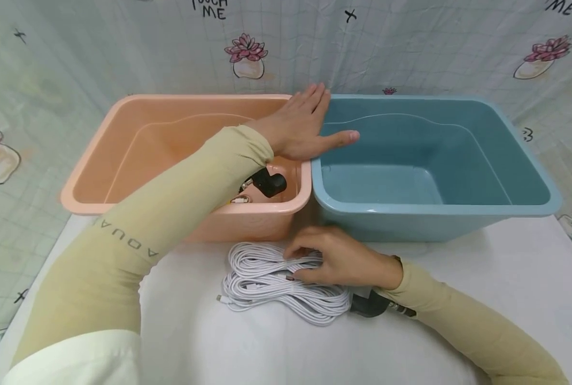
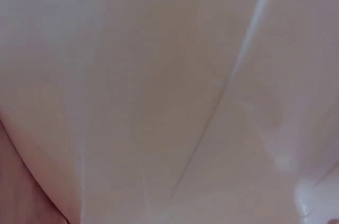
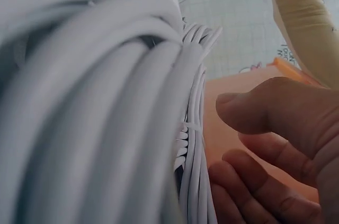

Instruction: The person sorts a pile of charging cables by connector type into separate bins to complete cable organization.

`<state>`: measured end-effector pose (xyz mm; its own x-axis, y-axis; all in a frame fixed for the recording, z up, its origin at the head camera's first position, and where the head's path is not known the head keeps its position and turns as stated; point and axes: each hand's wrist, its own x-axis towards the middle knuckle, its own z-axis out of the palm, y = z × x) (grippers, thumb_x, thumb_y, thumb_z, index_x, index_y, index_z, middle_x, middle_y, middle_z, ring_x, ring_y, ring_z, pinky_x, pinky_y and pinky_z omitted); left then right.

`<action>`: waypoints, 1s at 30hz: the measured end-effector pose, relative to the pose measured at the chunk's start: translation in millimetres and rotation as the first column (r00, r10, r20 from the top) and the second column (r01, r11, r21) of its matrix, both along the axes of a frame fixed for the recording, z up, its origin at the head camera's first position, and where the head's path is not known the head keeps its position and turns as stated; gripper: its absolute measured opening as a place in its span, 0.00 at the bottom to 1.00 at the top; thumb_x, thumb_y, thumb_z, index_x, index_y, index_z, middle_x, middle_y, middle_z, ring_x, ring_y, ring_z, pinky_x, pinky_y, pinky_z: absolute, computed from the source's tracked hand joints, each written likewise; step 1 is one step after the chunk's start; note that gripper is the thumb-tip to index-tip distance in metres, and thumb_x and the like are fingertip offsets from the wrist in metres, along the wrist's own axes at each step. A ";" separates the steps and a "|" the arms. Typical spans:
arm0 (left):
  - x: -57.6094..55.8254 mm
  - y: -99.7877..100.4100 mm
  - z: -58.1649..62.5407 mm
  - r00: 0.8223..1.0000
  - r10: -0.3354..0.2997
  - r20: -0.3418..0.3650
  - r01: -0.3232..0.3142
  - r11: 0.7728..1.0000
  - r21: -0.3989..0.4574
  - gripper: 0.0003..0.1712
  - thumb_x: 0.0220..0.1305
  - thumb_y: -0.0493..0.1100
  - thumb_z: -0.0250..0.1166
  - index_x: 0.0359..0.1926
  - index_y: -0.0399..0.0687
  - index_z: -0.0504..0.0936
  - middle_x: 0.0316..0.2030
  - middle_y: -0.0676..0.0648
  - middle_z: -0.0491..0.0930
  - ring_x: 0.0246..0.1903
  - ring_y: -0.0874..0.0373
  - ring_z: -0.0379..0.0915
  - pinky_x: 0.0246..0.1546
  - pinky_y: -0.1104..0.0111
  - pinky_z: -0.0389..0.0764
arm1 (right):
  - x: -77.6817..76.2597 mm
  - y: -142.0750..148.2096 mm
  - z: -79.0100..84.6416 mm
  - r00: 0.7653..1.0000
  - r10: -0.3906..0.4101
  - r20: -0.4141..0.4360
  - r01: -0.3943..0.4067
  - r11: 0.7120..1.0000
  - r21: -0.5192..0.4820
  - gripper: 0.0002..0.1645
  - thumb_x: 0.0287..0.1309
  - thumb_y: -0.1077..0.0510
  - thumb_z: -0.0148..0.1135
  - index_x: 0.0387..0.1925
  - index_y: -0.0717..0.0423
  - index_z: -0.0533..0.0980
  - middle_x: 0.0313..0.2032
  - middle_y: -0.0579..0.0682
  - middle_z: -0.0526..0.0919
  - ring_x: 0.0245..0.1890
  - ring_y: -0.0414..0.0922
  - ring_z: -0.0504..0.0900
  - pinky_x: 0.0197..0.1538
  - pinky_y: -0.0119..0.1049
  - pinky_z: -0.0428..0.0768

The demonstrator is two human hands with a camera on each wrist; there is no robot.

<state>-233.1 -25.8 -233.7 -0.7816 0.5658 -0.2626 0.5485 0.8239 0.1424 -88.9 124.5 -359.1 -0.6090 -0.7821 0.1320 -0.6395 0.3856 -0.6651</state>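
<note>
My left hand [image 1: 301, 127] lies with straight fingers and thumb spread over the meeting rims of a peach bin [image 1: 122, 155] and a blue bin [image 1: 435, 210]. Below the bins, my right hand [image 1: 336, 259] reaches over coiled white cables [image 1: 286, 299], its fingers bent and a gap between thumb and forefinger. The right wrist view shows thick white cable loops [image 3: 100, 123] close up, with the right thumb and fingers [image 3: 254, 110] loosely curved beside them and nothing visible between. Only a blurred pale surface and a sliver of skin appear in the left wrist view.
Inside the peach bin are a black object [image 1: 269, 183] and a small cable plug [image 1: 240, 199], partly hidden by the left sleeve. Another black item [image 1: 370, 305] lies under the right wrist on the white tabletop [image 1: 218, 347]. Behind hangs a patterned curtain [image 1: 305, 43].
</note>
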 end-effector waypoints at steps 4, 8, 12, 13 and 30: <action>-1.0 0.8 0.9 1.000 -0.002 -0.008 0.002 1.000 -0.005 0.60 0.71 0.80 0.30 0.81 0.41 0.23 0.82 0.43 0.17 0.83 0.49 0.13 0.85 0.55 0.26 | -1.4 -0.2 -1.4 1.000 -0.027 -0.002 0.027 0.999 0.032 0.18 0.55 0.54 0.79 0.48 0.46 0.85 0.46 0.40 0.86 0.47 0.37 0.83 0.52 0.35 0.84; -1.4 1.1 1.8 1.000 -0.001 -0.010 0.001 1.000 -0.014 0.60 0.71 0.80 0.30 0.81 0.41 0.23 0.82 0.42 0.18 0.83 0.49 0.13 0.85 0.55 0.26 | -2.6 -0.8 -2.6 0.999 -0.034 -0.005 0.034 0.997 0.071 0.18 0.54 0.54 0.78 0.48 0.46 0.85 0.47 0.41 0.86 0.48 0.38 0.83 0.53 0.35 0.84; -2.2 1.0 1.8 1.000 0.001 -0.004 -0.001 1.000 -0.019 0.61 0.71 0.81 0.30 0.81 0.41 0.23 0.82 0.42 0.18 0.83 0.49 0.13 0.85 0.54 0.26 | -2.9 -1.9 -4.2 0.999 -0.042 0.015 0.041 0.995 0.094 0.19 0.55 0.54 0.78 0.49 0.46 0.85 0.48 0.41 0.86 0.50 0.38 0.83 0.55 0.35 0.83; -2.4 1.0 1.7 1.000 0.001 -0.002 -0.001 1.000 -0.022 0.61 0.71 0.81 0.30 0.81 0.41 0.23 0.82 0.42 0.18 0.83 0.49 0.13 0.85 0.54 0.26 | -3.1 -2.1 -5.0 0.999 -0.045 0.020 0.043 0.994 0.098 0.19 0.55 0.54 0.78 0.49 0.46 0.85 0.48 0.41 0.86 0.50 0.38 0.83 0.56 0.35 0.83; -2.3 1.6 1.0 1.000 -0.007 -0.020 0.006 1.000 -0.025 0.62 0.70 0.81 0.33 0.81 0.41 0.25 0.82 0.41 0.20 0.84 0.48 0.16 0.85 0.55 0.28 | 2.3 -9.2 -9.2 0.994 -0.101 0.042 0.096 0.990 0.103 0.24 0.53 0.56 0.78 0.52 0.49 0.83 0.47 0.42 0.87 0.48 0.37 0.84 0.54 0.33 0.84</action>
